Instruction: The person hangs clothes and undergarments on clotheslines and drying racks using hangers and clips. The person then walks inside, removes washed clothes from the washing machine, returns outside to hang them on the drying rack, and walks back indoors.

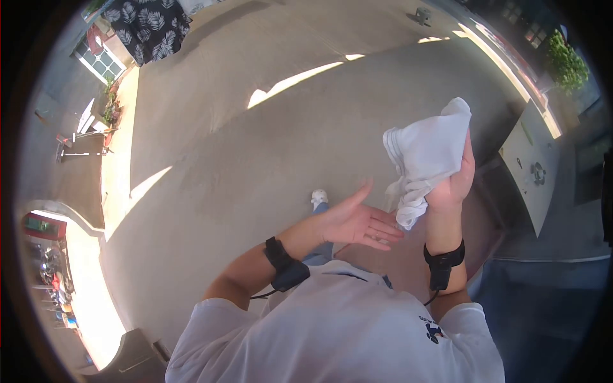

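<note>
A bunched white cloth [426, 153] is in my right hand [454, 185], raised in front of me on the right. Its upper part spreads in a flat fold, while the lower end hangs twisted and crumpled. Most of my right fingers are hidden behind the fabric. My left hand [361, 223] is open, palm up, with its fingers stretched toward the cloth's lower end. Whether those fingertips touch the fabric I cannot tell.
Concrete ground [255, 147] stretches ahead, with sunlit strips. A dark leaf-patterned cloth [150, 29] hangs at the upper left. To the right stands a pale board or table [530, 163] with small objects on it. Plants [112, 105] line the left edge.
</note>
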Demonstrator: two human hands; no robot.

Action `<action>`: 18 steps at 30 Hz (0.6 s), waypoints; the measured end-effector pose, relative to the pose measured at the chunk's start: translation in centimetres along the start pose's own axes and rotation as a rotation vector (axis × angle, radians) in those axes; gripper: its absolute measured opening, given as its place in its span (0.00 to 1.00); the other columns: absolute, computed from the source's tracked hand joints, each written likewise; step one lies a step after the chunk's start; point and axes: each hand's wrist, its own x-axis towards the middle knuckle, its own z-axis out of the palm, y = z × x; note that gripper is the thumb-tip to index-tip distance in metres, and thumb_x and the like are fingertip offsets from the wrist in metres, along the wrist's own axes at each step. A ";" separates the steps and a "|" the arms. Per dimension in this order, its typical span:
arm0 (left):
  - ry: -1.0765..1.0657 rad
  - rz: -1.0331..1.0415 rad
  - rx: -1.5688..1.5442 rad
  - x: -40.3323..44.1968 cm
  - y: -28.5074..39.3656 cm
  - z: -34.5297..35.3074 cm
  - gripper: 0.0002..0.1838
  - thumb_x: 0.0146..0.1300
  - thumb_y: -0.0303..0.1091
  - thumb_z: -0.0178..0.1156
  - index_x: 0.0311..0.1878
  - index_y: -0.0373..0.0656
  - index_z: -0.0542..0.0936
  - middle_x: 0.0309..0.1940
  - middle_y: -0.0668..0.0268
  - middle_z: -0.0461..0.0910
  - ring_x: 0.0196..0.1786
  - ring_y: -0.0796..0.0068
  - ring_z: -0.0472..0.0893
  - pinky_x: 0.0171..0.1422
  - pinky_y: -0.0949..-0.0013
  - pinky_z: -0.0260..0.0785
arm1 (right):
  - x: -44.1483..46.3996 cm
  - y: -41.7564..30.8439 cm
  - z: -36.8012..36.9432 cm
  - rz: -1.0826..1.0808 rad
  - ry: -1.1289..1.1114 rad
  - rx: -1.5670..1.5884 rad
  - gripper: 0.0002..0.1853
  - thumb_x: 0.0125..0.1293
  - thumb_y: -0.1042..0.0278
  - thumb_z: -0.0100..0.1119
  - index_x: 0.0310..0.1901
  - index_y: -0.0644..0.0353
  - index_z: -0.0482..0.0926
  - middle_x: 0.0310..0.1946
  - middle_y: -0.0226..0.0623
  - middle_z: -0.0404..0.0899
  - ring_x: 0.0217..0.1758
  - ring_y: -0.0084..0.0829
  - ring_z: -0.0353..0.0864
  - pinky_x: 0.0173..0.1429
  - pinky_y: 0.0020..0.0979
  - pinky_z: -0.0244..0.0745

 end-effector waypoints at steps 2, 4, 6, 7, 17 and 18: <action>-0.043 -0.028 0.040 3.1 6.5 -0.3 0.44 0.68 0.66 0.46 0.62 0.25 0.66 0.64 0.43 0.67 0.68 0.52 0.68 0.73 0.51 0.61 | 4.2 -2.4 -1.8 -0.050 -0.016 -0.030 0.19 0.78 0.56 0.38 0.58 0.56 0.74 0.53 0.39 0.80 0.58 0.41 0.78 0.67 0.47 0.69; 0.178 0.277 0.039 6.0 13.0 -1.3 0.28 0.69 0.50 0.56 0.56 0.30 0.70 0.57 0.48 0.72 0.63 0.54 0.72 0.72 0.52 0.64 | 7.9 -5.2 -3.5 -0.182 0.026 -0.084 0.20 0.79 0.56 0.37 0.61 0.56 0.73 0.58 0.38 0.77 0.63 0.41 0.74 0.72 0.48 0.63; 0.197 0.359 -0.007 8.9 19.6 -2.2 0.20 0.68 0.40 0.57 0.53 0.33 0.71 0.55 0.51 0.72 0.60 0.58 0.73 0.71 0.55 0.66 | 10.9 -7.8 -5.5 -0.272 0.025 -0.159 0.21 0.79 0.58 0.36 0.65 0.57 0.68 0.64 0.37 0.72 0.69 0.40 0.67 0.76 0.46 0.56; 0.234 0.480 -0.067 10.4 22.5 -2.5 0.13 0.67 0.30 0.59 0.50 0.35 0.71 0.52 0.54 0.73 0.58 0.61 0.74 0.71 0.58 0.67 | 12.5 -8.8 -6.0 -0.365 0.079 -0.140 0.21 0.79 0.59 0.36 0.66 0.57 0.66 0.66 0.37 0.69 0.71 0.40 0.64 0.77 0.46 0.53; 0.215 0.599 -0.055 22.3 52.1 -2.6 0.11 0.62 0.18 0.53 0.47 0.34 0.71 0.43 0.62 0.73 0.42 0.73 0.73 0.49 0.73 0.70 | 28.5 -20.1 -17.4 -0.656 0.268 -0.298 0.21 0.78 0.66 0.36 0.68 0.63 0.61 0.69 0.42 0.63 0.73 0.38 0.61 0.78 0.45 0.52; 0.216 0.606 -0.054 24.2 54.8 -3.9 0.11 0.62 0.18 0.53 0.47 0.34 0.71 0.43 0.62 0.73 0.42 0.73 0.73 0.49 0.73 0.70 | 30.9 -21.5 -19.4 -0.642 0.331 -0.301 0.21 0.78 0.66 0.37 0.68 0.64 0.61 0.69 0.42 0.63 0.72 0.39 0.62 0.77 0.45 0.54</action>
